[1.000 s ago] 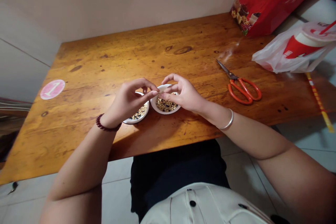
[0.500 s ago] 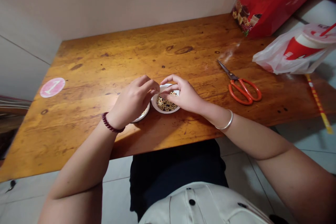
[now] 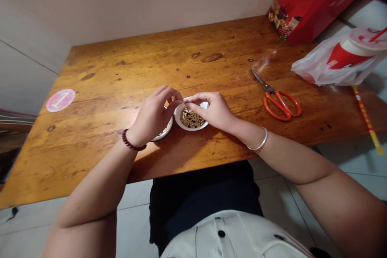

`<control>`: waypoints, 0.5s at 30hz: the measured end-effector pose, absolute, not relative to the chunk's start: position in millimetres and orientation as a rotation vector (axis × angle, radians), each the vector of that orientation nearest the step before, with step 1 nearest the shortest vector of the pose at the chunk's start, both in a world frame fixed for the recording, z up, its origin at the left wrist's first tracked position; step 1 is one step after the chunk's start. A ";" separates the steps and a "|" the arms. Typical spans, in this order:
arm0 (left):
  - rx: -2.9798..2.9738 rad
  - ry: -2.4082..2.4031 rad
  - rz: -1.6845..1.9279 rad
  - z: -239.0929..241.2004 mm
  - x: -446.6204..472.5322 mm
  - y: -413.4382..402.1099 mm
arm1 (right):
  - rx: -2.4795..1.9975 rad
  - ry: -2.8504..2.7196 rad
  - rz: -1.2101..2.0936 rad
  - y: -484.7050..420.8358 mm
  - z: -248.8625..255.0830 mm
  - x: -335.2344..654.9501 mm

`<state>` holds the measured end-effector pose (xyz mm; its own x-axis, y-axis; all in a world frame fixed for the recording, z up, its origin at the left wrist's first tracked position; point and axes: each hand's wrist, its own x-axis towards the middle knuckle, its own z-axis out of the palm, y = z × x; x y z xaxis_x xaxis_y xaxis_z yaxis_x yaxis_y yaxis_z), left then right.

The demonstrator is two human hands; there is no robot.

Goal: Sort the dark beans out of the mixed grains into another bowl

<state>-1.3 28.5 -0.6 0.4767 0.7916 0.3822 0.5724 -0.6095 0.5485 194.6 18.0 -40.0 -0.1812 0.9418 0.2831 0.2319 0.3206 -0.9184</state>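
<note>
Two small white bowls stand side by side near the table's front edge. The right bowl (image 3: pixel 193 128) holds many small tan beans (image 3: pixel 191 118) with a few dark ones among them. Pale pieces show in the left bowl (image 3: pixel 169 126), which is mostly hidden under my left hand (image 3: pixel 153 113). Over the right bowl's far rim, my left thumb and forefinger are pinched together. My right hand (image 3: pixel 216 110) comes from the other side, its thumb and fingertips also pinched and meeting the left fingertips. Whatever lies between the fingertips is too small to name.
Orange-handled scissors (image 3: pixel 278 102) lie to the right on the wooden table (image 3: pixel 145 64). Farther right are a red-and-white cup (image 3: pixel 347 54) in a plastic bag and a red bag (image 3: pixel 317 4). A round pink label (image 3: pixel 61 100) marked 1 is at the left.
My right fingers have closed from a looser curl into a pinch, and both hands' fingertips have come together over the right bowl. The left wrist has shifted slightly right.
</note>
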 end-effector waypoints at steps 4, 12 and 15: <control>2.134 1.240 1.065 -5.0 0.7 30.1 | -1.045 -1.584 0.895 16.3 -35.5 196.1; 1.866 1.194 1.188 -4.6 4.8 28.3 | -1.064 -1.705 0.521 12.0 -28.8 196.6; 1.891 1.171 1.194 -5.5 4.5 28.0 | -1.055 -1.734 0.425 12.4 -31.8 195.8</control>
